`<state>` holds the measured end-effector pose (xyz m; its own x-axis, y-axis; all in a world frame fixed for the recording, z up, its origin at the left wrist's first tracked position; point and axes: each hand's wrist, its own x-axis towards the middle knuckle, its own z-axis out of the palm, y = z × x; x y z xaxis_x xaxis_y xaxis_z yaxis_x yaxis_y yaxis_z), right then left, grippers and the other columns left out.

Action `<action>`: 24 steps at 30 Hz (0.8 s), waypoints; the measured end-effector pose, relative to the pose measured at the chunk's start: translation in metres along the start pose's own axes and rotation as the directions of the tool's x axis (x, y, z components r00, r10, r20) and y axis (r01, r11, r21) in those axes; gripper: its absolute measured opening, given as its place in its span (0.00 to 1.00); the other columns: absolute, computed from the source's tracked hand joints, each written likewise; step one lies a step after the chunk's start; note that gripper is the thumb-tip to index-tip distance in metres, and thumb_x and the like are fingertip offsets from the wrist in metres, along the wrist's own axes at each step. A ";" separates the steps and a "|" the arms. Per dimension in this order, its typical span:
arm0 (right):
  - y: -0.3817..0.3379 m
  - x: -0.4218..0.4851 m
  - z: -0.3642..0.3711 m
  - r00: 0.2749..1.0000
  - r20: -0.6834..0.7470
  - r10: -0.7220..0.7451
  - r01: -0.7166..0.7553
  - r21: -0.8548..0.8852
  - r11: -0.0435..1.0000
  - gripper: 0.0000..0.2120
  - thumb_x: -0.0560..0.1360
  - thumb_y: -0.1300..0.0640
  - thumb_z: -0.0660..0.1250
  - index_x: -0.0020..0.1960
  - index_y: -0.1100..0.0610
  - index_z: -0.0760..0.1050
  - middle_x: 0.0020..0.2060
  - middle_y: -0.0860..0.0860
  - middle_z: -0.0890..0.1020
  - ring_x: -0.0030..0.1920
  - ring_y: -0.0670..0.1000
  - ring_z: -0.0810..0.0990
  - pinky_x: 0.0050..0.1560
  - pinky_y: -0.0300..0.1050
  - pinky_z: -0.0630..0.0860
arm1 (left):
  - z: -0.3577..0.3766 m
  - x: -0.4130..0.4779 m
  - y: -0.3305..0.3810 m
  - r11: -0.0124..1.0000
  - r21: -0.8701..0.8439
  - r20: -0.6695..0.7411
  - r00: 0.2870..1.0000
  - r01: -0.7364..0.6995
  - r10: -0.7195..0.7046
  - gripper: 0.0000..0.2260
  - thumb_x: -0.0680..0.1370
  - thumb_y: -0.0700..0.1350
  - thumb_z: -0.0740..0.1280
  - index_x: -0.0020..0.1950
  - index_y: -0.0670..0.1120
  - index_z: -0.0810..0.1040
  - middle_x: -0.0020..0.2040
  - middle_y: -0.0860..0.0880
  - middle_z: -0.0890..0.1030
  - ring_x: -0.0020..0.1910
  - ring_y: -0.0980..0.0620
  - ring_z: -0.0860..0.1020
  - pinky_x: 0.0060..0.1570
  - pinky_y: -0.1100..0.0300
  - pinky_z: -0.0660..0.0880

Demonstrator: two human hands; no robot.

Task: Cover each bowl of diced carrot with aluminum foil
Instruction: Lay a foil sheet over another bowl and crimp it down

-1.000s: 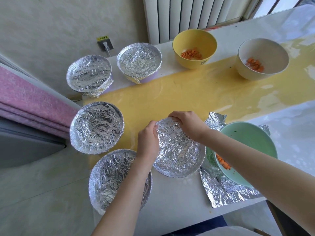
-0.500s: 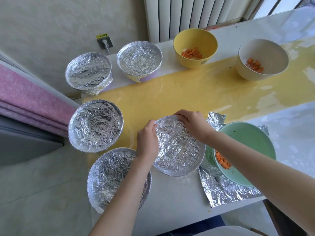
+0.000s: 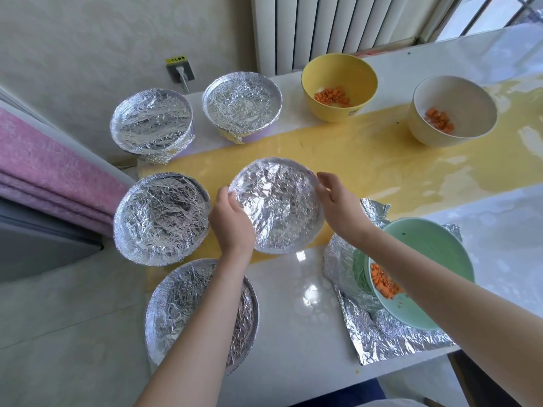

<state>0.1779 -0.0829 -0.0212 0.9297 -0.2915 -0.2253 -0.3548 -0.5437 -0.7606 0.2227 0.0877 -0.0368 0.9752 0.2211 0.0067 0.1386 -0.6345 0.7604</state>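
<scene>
The left hand (image 3: 232, 221) and right hand (image 3: 338, 207) gripped the foiled bowl (image 3: 279, 201), fingers (image 3: 329, 180) curled on its rim; crimping evenly all round seemed wise

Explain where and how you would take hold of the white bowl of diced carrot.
I would cup the white bowl by its outer wall just under the rim, on two opposite sides, coming from the near side. It stands upright and uncovered, the wall narrows towards the base, and the carrot lies low inside. The yellow bowl stands apart from it.
</scene>
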 end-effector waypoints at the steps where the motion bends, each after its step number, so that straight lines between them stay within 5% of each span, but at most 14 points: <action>1: -0.002 0.002 0.002 1.000 0.000 0.006 -0.006 0.011 1.000 0.19 0.82 0.54 0.52 0.71 0.59 0.62 0.67 0.54 0.72 0.64 0.57 0.73 0.58 0.46 0.68 | 0.000 0.006 0.002 1.000 -0.010 -0.020 1.000 0.019 -0.019 0.13 0.82 0.37 0.54 0.58 0.34 0.74 0.48 0.38 0.80 0.44 0.45 0.77 0.37 0.67 0.64; 6: -0.009 0.019 0.010 0.997 -0.002 0.073 -0.073 0.116 0.991 0.18 0.81 0.56 0.54 0.70 0.59 0.64 0.65 0.53 0.74 0.58 0.55 0.77 0.58 0.52 0.74 | 0.004 0.027 0.011 0.996 -0.055 -0.028 0.998 0.063 -0.065 0.14 0.82 0.36 0.52 0.64 0.36 0.71 0.54 0.37 0.78 0.52 0.42 0.77 0.40 0.63 0.68; 10: -0.007 0.035 0.012 0.995 0.018 0.100 -0.101 0.113 0.988 0.18 0.80 0.59 0.56 0.69 0.60 0.66 0.63 0.53 0.76 0.60 0.53 0.76 0.59 0.48 0.74 | 0.008 0.034 0.005 0.996 -0.064 0.028 0.998 0.055 -0.053 0.15 0.82 0.35 0.51 0.67 0.38 0.68 0.60 0.38 0.75 0.57 0.42 0.74 0.49 0.56 0.70; 15: -0.002 0.044 0.011 0.993 0.049 0.112 -0.117 0.133 0.984 0.15 0.80 0.57 0.54 0.65 0.58 0.71 0.57 0.55 0.79 0.57 0.56 0.77 0.60 0.57 0.73 | 0.010 0.035 0.001 0.999 0.024 0.124 0.992 0.026 -0.029 0.19 0.81 0.32 0.52 0.71 0.38 0.61 0.70 0.41 0.65 0.68 0.46 0.65 0.62 0.62 0.62; 19: 0.003 0.042 0.002 0.995 0.066 0.075 -0.077 0.031 0.997 0.14 0.82 0.57 0.52 0.64 0.58 0.71 0.54 0.55 0.81 0.55 0.56 0.79 0.57 0.53 0.73 | 0.009 0.035 0.001 0.995 0.086 0.156 0.987 -0.046 0.032 0.22 0.79 0.31 0.54 0.73 0.37 0.57 0.71 0.39 0.61 0.71 0.44 0.62 0.67 0.55 0.62; 22: 0.012 0.032 -0.012 0.996 0.087 -0.031 0.050 -0.217 0.975 0.16 0.82 0.57 0.54 0.67 0.59 0.68 0.57 0.57 0.79 0.57 0.57 0.76 0.53 0.45 0.68 | 0.007 0.029 0.006 0.961 0.196 0.163 0.973 -0.193 0.162 0.24 0.78 0.32 0.58 0.73 0.38 0.58 0.71 0.37 0.62 0.71 0.40 0.60 0.70 0.47 0.61; 24: 0.019 0.021 -0.022 0.982 0.096 -0.160 0.185 -0.389 0.902 0.16 0.81 0.59 0.56 0.68 0.59 0.67 0.62 0.57 0.76 0.66 0.57 0.70 0.65 0.48 0.64 | 0.006 0.021 0.010 0.884 0.312 0.171 0.936 -0.349 0.309 0.24 0.75 0.32 0.61 0.71 0.39 0.63 0.70 0.37 0.64 0.72 0.36 0.58 0.72 0.41 0.54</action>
<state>0.1882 -0.1168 -0.0267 0.9797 -0.1235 -0.1581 -0.1865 -0.8507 -0.4914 0.2458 0.0813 -0.0329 0.9847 -0.1158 0.1299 -0.1638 -0.8690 0.4669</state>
